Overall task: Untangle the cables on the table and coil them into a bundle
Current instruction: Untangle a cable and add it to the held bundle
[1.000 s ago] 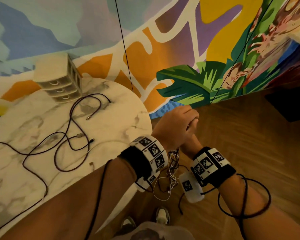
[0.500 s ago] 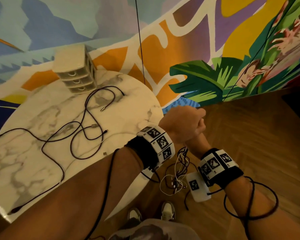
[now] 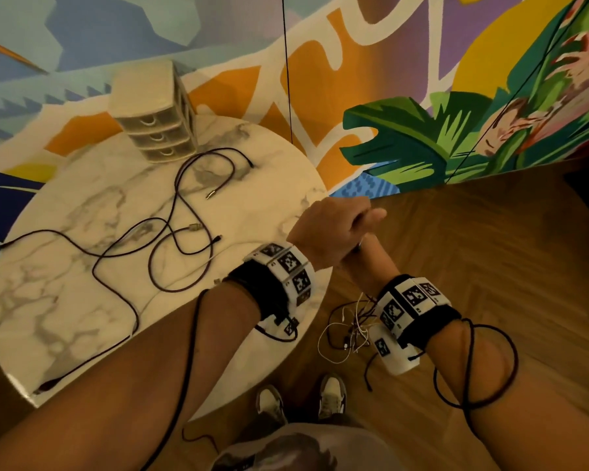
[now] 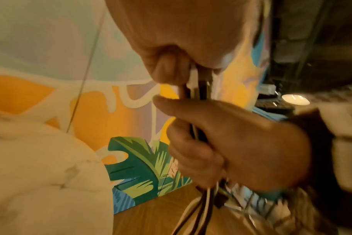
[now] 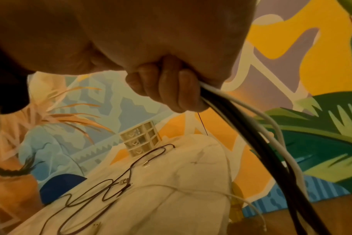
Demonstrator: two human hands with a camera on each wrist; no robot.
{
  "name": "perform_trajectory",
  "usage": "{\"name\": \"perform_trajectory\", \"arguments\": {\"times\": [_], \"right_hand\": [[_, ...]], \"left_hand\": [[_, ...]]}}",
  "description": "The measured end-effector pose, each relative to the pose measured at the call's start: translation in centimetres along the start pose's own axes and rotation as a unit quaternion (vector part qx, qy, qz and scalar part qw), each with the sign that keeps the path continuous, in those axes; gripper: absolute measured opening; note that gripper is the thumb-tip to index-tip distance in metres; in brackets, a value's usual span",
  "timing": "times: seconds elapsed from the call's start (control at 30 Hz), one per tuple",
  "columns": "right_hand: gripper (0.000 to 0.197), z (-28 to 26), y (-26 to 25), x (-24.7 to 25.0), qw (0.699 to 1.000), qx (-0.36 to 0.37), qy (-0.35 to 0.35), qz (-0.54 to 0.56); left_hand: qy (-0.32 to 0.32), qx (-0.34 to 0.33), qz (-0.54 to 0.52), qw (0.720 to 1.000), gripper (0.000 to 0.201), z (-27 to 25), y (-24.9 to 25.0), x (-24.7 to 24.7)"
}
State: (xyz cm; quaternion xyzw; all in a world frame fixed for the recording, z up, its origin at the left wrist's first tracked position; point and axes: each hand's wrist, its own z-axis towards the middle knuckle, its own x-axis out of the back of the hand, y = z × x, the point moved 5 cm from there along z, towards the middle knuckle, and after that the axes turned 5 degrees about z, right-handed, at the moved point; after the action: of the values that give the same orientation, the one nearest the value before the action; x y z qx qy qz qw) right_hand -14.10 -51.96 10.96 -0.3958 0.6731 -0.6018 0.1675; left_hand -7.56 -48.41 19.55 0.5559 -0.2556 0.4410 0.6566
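- Cables (image 5: 239,120), black and white, run as 1 bundle through both fists, held off the table's (image 3: 82,300) right edge above the floor; loose ends dangle under the wrists.
- Left hand (image 3: 330,232) curls tight round the bundle on top; right hand (image 4: 231,143) grips it just below, fingers wrapped.
- More dark cables (image 3: 170,232) lie tangled on the marble top, near a 3-drawer box (image 3: 153,110).
- No readable writing; wristbands (image 3: 286,270) bear square black-and-white markers.
- Since 0.5 s ago, both fists stay together, barely shifted.
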Motion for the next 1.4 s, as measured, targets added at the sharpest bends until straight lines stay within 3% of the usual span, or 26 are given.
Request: {"name": "perform_trajectory", "arguments": {"times": [0.1, 0.17, 0.23, 0.3, 0.33, 0.4, 0.57, 0.63, 0.7, 0.8, 1.0, 1.17, 1.3, 1.4], "right_hand": [[0.047, -0.7, 0.2, -0.3, 0.999, -0.042, 0.002, 0.000], [0.066, -1.0, 0.9, -0.5, 0.998, -0.056, -0.023, -0.024], [0.070, -1.1, 1.5, -1.0, 0.997, -0.073, -0.037, -0.003], [0.066, -0.9, 2.3, -2.0, 0.994, -0.088, -0.053, 0.042], [0.063, -0.9, 2.5, -2.4, 0.993, -0.087, -0.057, 0.053], [0.058, -1.1, 3.2, -3.3, 0.990, -0.093, -0.071, 0.073], [0.053, -1.8, 4.5, -5.7, 0.983, -0.132, -0.087, 0.088], [0.054, -2.2, 5.0, -7.0, 0.980, -0.151, -0.096, 0.089], [0.055, -3.0, 5.9, -7.7, 0.974, -0.178, -0.104, 0.092], [0.056, -3.0, 6.6, -9.7, 0.973, -0.186, -0.121, 0.069], [0.054, -2.7, 7.2, -11.2, 0.975, -0.182, -0.105, 0.067], [0.045, -2.8, 6.5, -12.7, 0.978, -0.167, -0.100, 0.072], [0.040, -2.7, 5.5, -12.7, 0.983, -0.122, -0.092, 0.100], [0.045, -2.9, 5.5, -12.5, 0.985, -0.103, -0.110, 0.088]], "left_hand": [[-0.007, 0.113, -0.034, 0.993, 0.043, -0.5, -4.2, 1.4], [-0.050, 0.217, 0.001, 0.975, 0.042, -2.8, -9.6, 1.7], [-0.188, 0.299, 0.108, 0.929, 0.040, -7.1, -15.0, 1.0], [-0.338, 0.351, 0.189, 0.853, 0.050, -12.4, -19.0, -0.7], [-0.386, 0.371, 0.201, 0.820, 0.057, -14.9, -20.2, -1.6], [-0.425, 0.393, 0.187, 0.794, 0.063, -18.8, -21.3, -3.4], [-0.328, 0.413, 0.124, 0.840, 0.029, -20.9, -19.8, -5.4], [-0.273, 0.422, 0.123, 0.856, 0.031, -20.4, -18.9, -5.3], [-0.239, 0.435, 0.164, 0.853, 0.042, -20.0, -18.2, -5.1], [-0.237, 0.479, 0.169, 0.828, 0.044, -20.8, -19.7, -4.9], [-0.276, 0.464, 0.078, 0.838, 0.031, -19.4, -18.8, -5.7], [-0.144, 0.370, -0.088, 0.914, 0.016, -17.4, -14.6, -5.4], [-0.078, 0.333, -0.143, 0.929, 0.014, -17.2, -12.9, -4.8], [0.004, 0.351, -0.172, 0.921, 0.008, -17.2, -13.5, -3.1]]}}
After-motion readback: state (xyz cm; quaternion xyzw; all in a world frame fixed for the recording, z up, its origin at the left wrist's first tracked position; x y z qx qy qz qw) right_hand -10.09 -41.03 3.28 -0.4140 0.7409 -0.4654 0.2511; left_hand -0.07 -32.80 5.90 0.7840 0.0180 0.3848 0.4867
